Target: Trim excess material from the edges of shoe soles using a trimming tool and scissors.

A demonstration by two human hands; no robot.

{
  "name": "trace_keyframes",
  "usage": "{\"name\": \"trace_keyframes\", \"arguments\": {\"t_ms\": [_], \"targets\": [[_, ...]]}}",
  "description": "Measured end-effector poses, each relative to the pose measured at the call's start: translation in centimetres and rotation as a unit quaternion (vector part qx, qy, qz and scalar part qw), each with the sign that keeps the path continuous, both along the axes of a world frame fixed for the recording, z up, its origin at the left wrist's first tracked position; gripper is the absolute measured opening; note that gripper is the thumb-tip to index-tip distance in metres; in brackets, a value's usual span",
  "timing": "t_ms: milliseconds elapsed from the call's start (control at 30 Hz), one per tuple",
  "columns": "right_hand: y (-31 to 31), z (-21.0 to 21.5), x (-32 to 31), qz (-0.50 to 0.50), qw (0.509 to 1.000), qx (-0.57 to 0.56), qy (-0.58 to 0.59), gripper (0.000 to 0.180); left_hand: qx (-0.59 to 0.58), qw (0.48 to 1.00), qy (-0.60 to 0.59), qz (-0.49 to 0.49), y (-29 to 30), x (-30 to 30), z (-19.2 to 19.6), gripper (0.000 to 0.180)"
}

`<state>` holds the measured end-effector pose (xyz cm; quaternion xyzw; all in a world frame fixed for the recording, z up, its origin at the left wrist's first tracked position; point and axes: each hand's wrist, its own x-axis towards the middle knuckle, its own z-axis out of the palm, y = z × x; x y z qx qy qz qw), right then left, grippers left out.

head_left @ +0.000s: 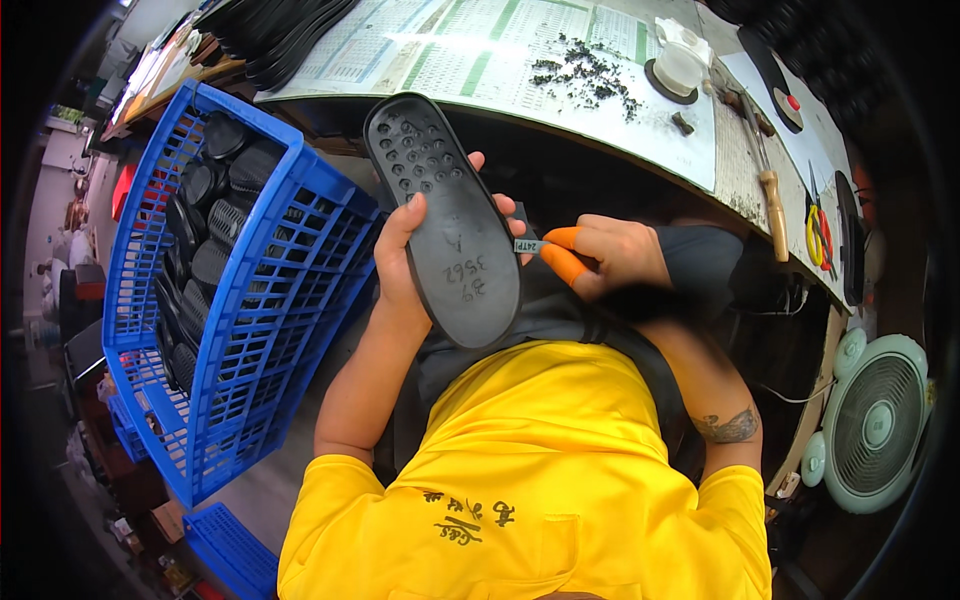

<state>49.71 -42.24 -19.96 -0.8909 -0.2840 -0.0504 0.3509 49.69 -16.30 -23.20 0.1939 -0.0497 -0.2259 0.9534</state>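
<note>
Over my lap, my left hand (pixel 398 255) is closed round a black rubber shoe sole (pixel 462 240). The sole is tilted upright, with round hollows at its far end and handwritten marks on the smooth near part. My left thumb lies on its face, and the fingertips show past its right edge. Orange finger covers sit on the thumb and forefinger of my right hand (pixel 615 258). Those two fingers pinch a small flat grey blade (pixel 529 246), whose end meets the sole's right edge. Whether it cuts into the rubber I cannot tell.
A blue plastic basket (pixel 215 400) full of black soles stands at left. On the worktable (pixel 480 60) lie black rubber scraps (pixel 590 75), a white cup (pixel 680 70), a wooden-handled tool (pixel 773 205) and yellow-handled scissors (pixel 816 235). A fan (pixel 878 424) stands at right.
</note>
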Motion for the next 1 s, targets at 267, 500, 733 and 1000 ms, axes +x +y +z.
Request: {"name": "trace_keyframes", "arguments": {"t_ms": [267,500,733,1000], "targets": [[1.1,2.6,0.0,-0.048,0.993,0.093,0.046,0.01,-0.095,0.992,-0.028,-0.084,1.4,1.2,-1.6,0.088],[1.3,3.8,0.0,-0.045,0.987,0.122,0.096,0.011,-0.183,0.973,0.0,-0.142,1.8,1.5,-2.1,0.093],[1.9,4.4,0.2,-0.013,0.992,0.092,0.086,0.012,-0.172,0.973,-0.012,-0.152,2.2,1.3,-2.5,0.092],[1.9,4.0,0.2,-0.007,0.997,0.047,0.065,0.014,-0.144,0.978,-0.014,-0.152,1.9,1.5,-1.6,0.091]]}}
